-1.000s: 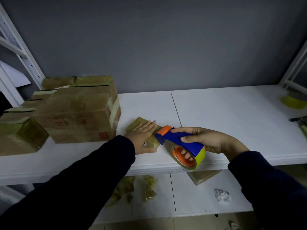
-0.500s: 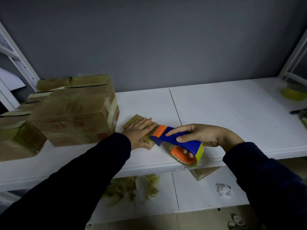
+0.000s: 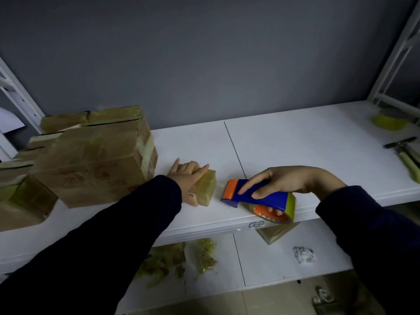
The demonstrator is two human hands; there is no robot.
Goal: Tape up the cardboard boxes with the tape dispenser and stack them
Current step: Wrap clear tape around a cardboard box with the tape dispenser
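A small taped cardboard box (image 3: 204, 189) lies on the white shelf (image 3: 295, 151) near its front edge. My left hand (image 3: 187, 176) rests flat on top of it with straight fingers. A short gap to its right, my right hand (image 3: 288, 180) grips the blue and orange tape dispenser (image 3: 254, 196), whose yellowish roll hangs past the shelf edge. The orange end of the dispenser points at the small box without touching it. A large taped cardboard box (image 3: 95, 160) stands left of the small one, with another box (image 3: 20, 201) at the far left.
A roll of yellow tape (image 3: 388, 120) and a hammer-like tool (image 3: 406, 155) lie at the shelf's right end. On the lower shelf lie crumpled tape scraps (image 3: 177, 258), a small box (image 3: 276, 231) and a white paper ball (image 3: 303, 254). White rack posts (image 3: 395, 51) flank both sides.
My right hand has pulled the dispenser to the right, away from the small box, opening a gap. My left hand stays pressed on the box.
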